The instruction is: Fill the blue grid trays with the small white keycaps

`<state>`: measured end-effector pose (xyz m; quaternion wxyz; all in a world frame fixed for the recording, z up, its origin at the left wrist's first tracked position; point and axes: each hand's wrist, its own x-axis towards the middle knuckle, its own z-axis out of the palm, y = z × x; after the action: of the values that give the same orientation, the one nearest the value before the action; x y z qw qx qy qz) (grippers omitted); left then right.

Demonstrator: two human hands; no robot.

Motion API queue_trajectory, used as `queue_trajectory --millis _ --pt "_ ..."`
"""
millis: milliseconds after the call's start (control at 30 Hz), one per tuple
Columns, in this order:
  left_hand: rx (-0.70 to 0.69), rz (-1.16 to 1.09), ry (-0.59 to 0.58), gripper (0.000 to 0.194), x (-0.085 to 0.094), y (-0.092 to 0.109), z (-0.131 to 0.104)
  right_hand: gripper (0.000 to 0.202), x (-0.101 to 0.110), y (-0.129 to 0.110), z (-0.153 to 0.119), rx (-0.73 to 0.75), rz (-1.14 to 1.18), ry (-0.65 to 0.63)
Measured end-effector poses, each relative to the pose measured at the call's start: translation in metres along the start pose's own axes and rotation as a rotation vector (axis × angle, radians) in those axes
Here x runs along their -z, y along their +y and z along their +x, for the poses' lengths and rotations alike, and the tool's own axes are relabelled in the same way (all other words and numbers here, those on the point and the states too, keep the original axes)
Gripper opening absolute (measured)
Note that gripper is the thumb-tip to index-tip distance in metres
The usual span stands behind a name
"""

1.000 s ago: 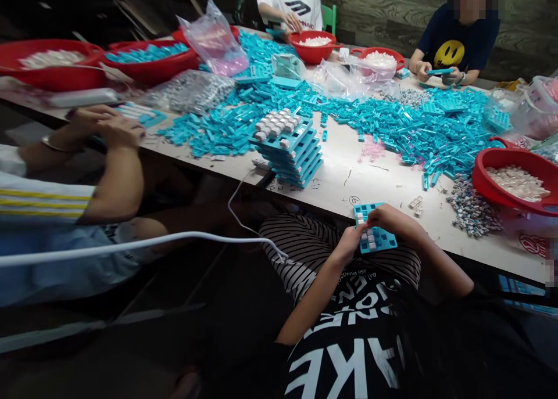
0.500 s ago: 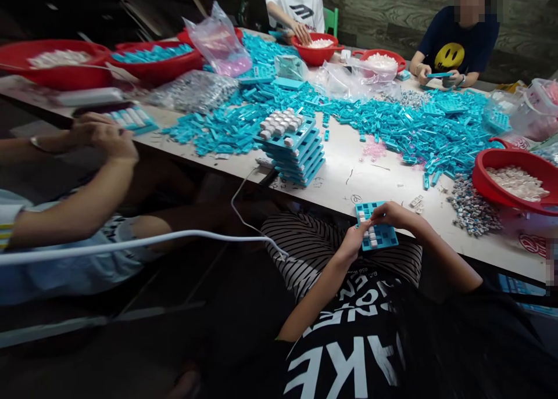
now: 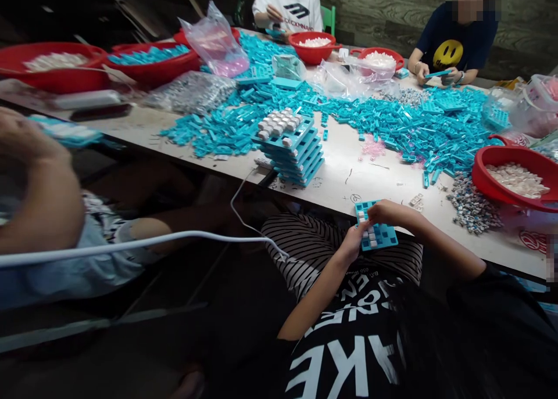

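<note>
A blue plastic grid tray (image 3: 386, 237) with square openings is tilted over my lap at the table edge. White square caps (image 3: 371, 236) fill some of its openings in rows on the left side. My left hand (image 3: 351, 243) grips the tray's left side, thumb lying over the caps. From the right, my right hand (image 3: 383, 212) reaches across the tray's upper part with its fingers drawn together over the openings; whatever they pinch is too small or hidden. Left of the tray stands a stack of similar blue trays (image 3: 300, 155), its top one carrying white caps.
Loose blue pieces (image 3: 436, 126) spread across the table. At right stand a red basin (image 3: 483, 166) of white pieces and a pile of small grey parts (image 3: 473, 207). A white cable (image 3: 174, 236) crosses in front at left. Co-workers sit at left and across the table.
My hands stay nearly in place on the tray. The co-worker at left has moved a blue tray leftward off the table. Across the table, a person's hand has lifted from the red basin.
</note>
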<state>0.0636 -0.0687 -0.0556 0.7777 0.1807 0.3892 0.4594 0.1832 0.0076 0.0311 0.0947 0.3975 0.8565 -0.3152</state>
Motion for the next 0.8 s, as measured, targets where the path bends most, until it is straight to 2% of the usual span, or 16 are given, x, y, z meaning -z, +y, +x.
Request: queue_trajectory --millis 100,200,400,500,633,733,800 --pt "-0.020 0.030 -0.023 0.050 0.000 0.002 -0.001 0.012 0.000 -0.003 -0.001 0.090 -0.061 0.040" --pt "-0.034 0.087 -0.045 0.052 0.001 0.005 -0.002 0.012 -0.003 0.001 -0.002 0.115 -0.042 0.099" --pt "-0.017 0.103 0.073 0.051 0.002 0.006 0.001 0.011 -0.001 0.010 0.001 -0.014 0.110 -0.014" --pt "-0.016 0.081 0.106 0.047 0.000 0.003 0.004 0.012 0.002 0.006 0.002 -0.042 0.098 -0.020" --pt "-0.021 0.070 0.079 0.042 0.003 0.004 0.005 0.011 0.004 -0.004 0.002 -0.081 -0.001 0.018" --pt "0.067 0.158 0.023 0.043 0.008 0.008 0.003 0.012 0.002 -0.003 0.000 -0.084 0.002 0.035" --pt "0.110 0.235 0.035 0.045 0.010 0.010 0.002 0.015 0.000 0.003 -0.004 -0.042 0.067 0.082"
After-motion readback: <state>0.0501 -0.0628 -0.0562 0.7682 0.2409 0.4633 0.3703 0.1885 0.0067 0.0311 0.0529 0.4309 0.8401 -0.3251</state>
